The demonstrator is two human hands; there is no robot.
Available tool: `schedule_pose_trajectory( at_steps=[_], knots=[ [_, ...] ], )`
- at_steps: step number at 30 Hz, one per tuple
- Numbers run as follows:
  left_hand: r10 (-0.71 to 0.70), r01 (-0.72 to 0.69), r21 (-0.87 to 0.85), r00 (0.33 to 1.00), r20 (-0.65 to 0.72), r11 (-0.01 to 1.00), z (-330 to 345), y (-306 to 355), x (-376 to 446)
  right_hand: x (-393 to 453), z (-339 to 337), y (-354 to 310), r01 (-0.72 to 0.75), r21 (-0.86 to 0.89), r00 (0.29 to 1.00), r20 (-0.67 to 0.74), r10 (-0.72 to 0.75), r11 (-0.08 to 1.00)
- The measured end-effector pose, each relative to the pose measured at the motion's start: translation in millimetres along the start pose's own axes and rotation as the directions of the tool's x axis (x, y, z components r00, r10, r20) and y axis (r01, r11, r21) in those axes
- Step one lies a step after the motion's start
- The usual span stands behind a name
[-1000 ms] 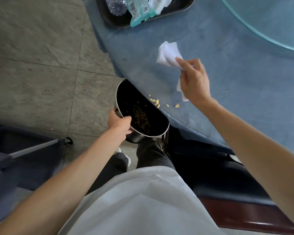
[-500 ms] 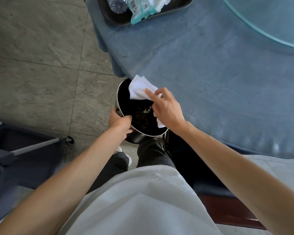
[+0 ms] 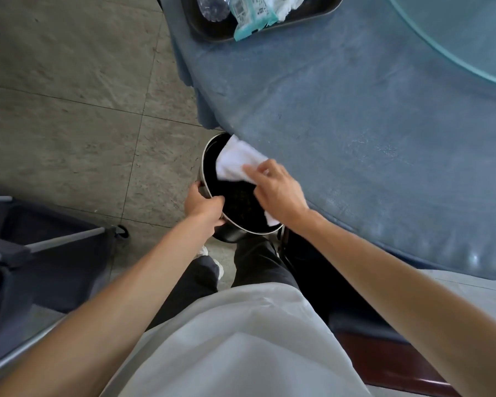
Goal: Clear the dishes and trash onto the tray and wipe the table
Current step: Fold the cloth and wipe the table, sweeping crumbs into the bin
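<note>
A grey cart (image 3: 40, 239) stands at far left on the floor. The left hand (image 3: 202, 207) grips the bin (image 3: 209, 156) rim below the table (image 3: 355, 124) edge. The right hand (image 3: 278, 190) pinches the white cloth (image 3: 235, 161) over the bin opening. The tray (image 3: 209, 32) sits at the table's far edge.

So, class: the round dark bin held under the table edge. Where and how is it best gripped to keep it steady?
Grip the bin at its metal rim on the floor side, coming from the left as the left hand does, fingers curled over the lip. The table blocks the far side, and the right hand with the white cloth fills the opening.
</note>
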State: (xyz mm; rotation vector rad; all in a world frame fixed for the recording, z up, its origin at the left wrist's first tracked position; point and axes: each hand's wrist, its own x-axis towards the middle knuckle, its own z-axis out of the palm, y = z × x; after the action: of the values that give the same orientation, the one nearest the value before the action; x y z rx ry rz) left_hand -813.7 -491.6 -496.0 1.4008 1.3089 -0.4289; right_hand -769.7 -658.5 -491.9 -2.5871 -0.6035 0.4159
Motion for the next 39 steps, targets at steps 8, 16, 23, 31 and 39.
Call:
schedule_pose_trajectory(
  at_steps=[8, 16, 23, 31, 39],
  knots=[
    [-0.026, 0.026, -0.030, 1.000, 0.013, 0.999, -9, -2, 2, 50, -45, 28, -0.066, 0.159, 0.947, -0.300, 0.112, 0.985],
    [-0.030, 0.030, -0.031, 1.000, 0.006, 0.999, -17, -8, 7, 53, -27, 25, -0.190, -0.022, 0.972, -0.142, 0.185, 0.982],
    [-0.018, 0.017, -0.038, 1.000, -0.009, 0.999, -18, -7, 7, 25, 6, -11, 0.106, 0.065, 0.990, 0.088, -0.111, 0.992],
    [-0.037, 0.036, -0.038, 0.999, -0.017, 0.999, -22, -11, 17, 61, -41, 23, -0.081, 0.181, 0.958, -0.256, 0.126, 0.980],
    [-0.052, 0.049, -0.057, 0.998, -0.047, 0.997, -28, -15, 25, 65, -43, 49, -0.231, -0.027, 0.961, -0.162, 0.223, 0.973]
  ],
)
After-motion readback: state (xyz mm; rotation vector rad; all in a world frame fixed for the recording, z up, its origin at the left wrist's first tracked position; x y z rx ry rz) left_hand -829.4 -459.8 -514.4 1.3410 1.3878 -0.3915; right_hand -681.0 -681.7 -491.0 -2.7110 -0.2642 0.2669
